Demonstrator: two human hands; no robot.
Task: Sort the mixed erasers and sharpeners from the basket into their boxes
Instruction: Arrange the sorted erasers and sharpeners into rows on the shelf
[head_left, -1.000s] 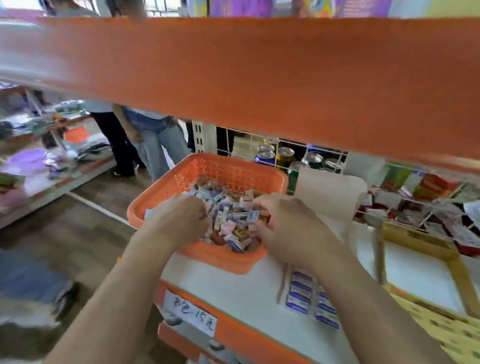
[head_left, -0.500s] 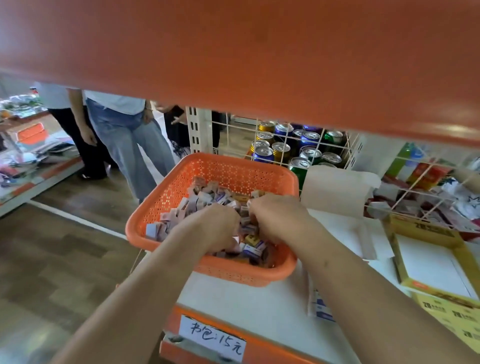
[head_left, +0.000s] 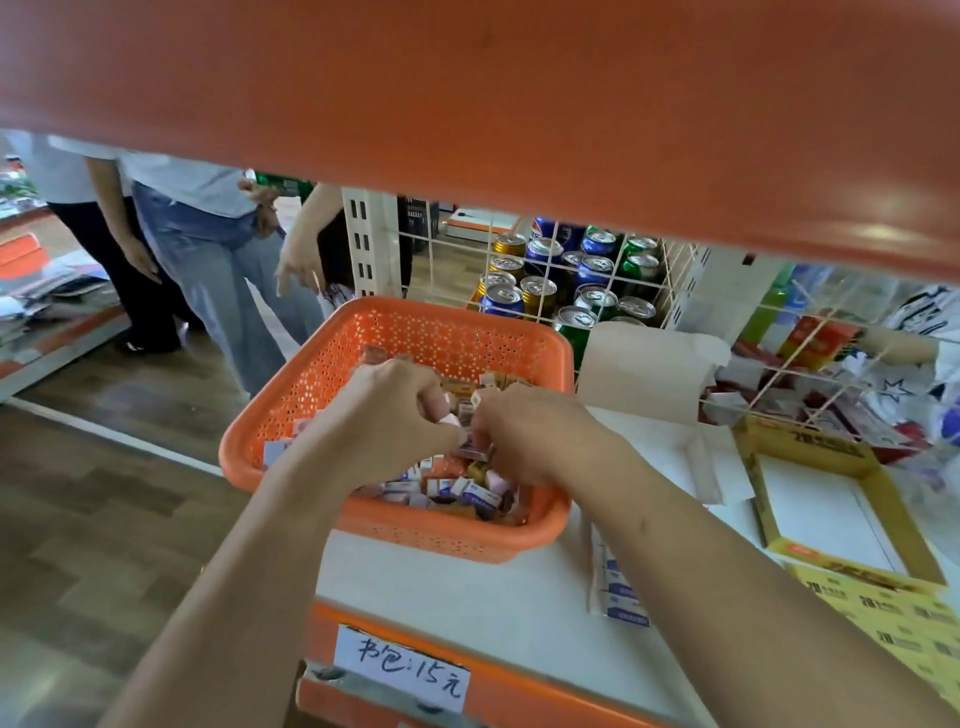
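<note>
A person's left hand (head_left: 384, 415) and right hand (head_left: 535, 436), fingers curled, grip small boxed pieces (head_left: 467, 493) in a perforated orange plastic basket (head_left: 415, 332), beneath an orange metal shelf (head_left: 467, 104).

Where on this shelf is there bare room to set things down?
Bare white shelf between the basket and the price label; the yellow box is bare inside. Crowded: left hand and right hand grip erasers in the basket.
</note>
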